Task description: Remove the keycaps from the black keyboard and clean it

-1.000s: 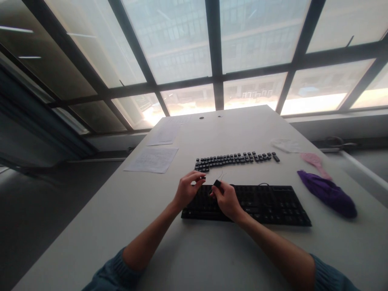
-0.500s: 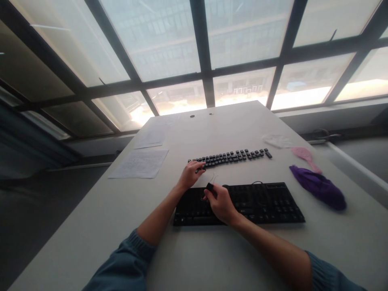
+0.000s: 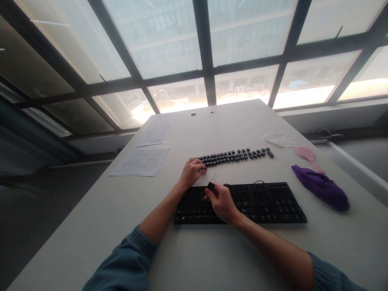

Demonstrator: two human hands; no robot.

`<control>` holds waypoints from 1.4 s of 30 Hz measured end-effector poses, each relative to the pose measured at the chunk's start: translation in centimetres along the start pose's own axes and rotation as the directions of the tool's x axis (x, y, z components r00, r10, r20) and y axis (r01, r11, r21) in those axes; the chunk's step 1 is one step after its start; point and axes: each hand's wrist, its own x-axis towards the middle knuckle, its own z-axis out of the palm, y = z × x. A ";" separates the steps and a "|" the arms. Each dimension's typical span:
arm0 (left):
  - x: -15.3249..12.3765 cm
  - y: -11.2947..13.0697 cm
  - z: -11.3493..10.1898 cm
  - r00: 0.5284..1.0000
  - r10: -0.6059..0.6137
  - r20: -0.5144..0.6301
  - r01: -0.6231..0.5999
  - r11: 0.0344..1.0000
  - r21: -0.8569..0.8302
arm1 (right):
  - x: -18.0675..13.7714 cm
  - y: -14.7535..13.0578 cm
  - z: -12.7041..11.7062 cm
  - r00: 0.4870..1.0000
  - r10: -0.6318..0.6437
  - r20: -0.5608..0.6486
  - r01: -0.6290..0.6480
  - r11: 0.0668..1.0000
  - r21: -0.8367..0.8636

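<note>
Dozens of keycaps [image 3: 233, 157] beyond the keyboard [image 3: 269, 206], left hand [image 3: 190, 173] fingers curled at their end (gripping? can't tell), right hand [image 3: 223, 202] pinching a black wire tool [image 3: 210, 185], one knuckle bump could scatter them

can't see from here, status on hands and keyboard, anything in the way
Left hand at loose keys. Right hand gripping small black object. Keyboard flat, partly behind right hand.

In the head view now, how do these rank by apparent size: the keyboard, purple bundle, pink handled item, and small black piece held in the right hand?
1. Keyboard
2. Purple bundle
3. Pink handled item
4. Small black piece, partly hidden by the right hand
</note>
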 end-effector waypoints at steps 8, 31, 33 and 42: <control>-0.6 2.4 -3.5 0.977 -0.087 -0.197 0.082 0.996 -0.036 | 0.3 0.9 0.1 0.991 -0.028 -0.130 0.040 0.995 0.094; -9.6 9.2 -3.6 0.980 -0.195 -0.051 0.181 0.962 -0.203 | -0.9 -0.3 -1.3 0.942 -0.182 0.282 0.239 0.954 -0.181; -9.6 9.3 -3.8 0.981 -0.188 -0.040 0.176 0.961 -0.214 | -1.0 -0.2 -1.3 0.933 -0.198 0.301 0.265 0.943 -0.203; -9.3 9.8 -4.9 0.982 -0.024 0.187 0.069 0.969 -0.236 | -1.1 -0.2 -1.6 0.937 -0.217 0.275 0.277 0.940 -0.201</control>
